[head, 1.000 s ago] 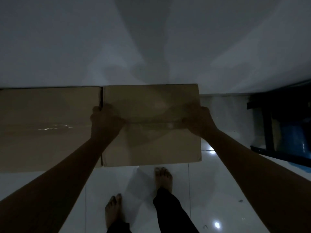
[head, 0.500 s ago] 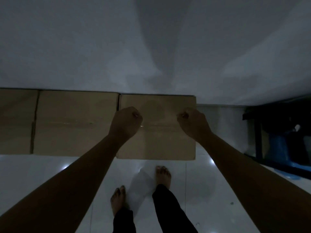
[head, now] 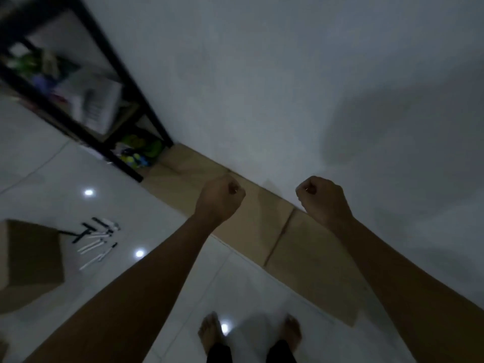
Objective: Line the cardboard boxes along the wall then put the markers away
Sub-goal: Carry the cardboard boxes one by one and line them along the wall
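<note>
Two bare arms are being held out in a dim room, seen from a head-worn camera looking down. The left hand (head: 219,197) is being carried curled into a loose fist, with nothing gripped in it. The right hand (head: 321,197) is being held the same way, fingers folded in and empty.

Just beyond and beneath both hands, a row of cardboard boxes (head: 262,218) is being shown lying end to end against the wall (head: 288,100). The row is running from a black shelving rack (head: 86,95), far out past the left hand, to a spot below the right forearm. No box is being touched by either hand.

Well out to the left of the left hand, and nearer the body, a scatter of markers (head: 98,241) is lying on the white tiled floor (head: 131,284). Just beside them, further left, another cardboard box (head: 31,258) is standing apart from the wall; whether it is open cannot be told.

Judging by the layout, the lining-up step is being finished or nearly so, and the markers are not yet being handled. The next move is likely to call for a turn to the left, a crouch, and the hands being opened so the markers can be gathered. Where they are meant to be stowed cannot be told for certain; the box beside them is the likeliest place.
</note>
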